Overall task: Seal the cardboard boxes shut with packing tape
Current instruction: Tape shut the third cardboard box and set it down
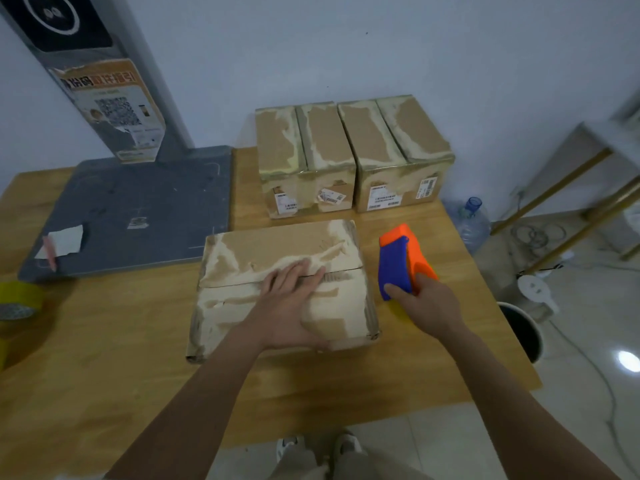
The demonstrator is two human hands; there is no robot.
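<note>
Left hand [294,306]: flat, fingers straight, pressing near box [280,285] flaps at seam, mid-table.
Right hand [420,299]: gripping blue-orange tape dispenser [403,259], just beside box.
Risk: flaps springing apart if pressure eases; tape landing off-seam.
Behind: two boxes [353,157], well apart.

Orange poster [110,109]: QR code, characters seemingly too blurred

Wooden bench [114,341]: near box [277,289] sits abt centre, w/ two more boxes [353,161] side by side at the far edge. Grey scale base [138,216] covers the far-left corner, paper scrap [64,240] on it; yellow tape roll [19,301] at the left edge. Orange/blue tape dispenser [403,261] is by the right edge, just beside the near box.
</note>
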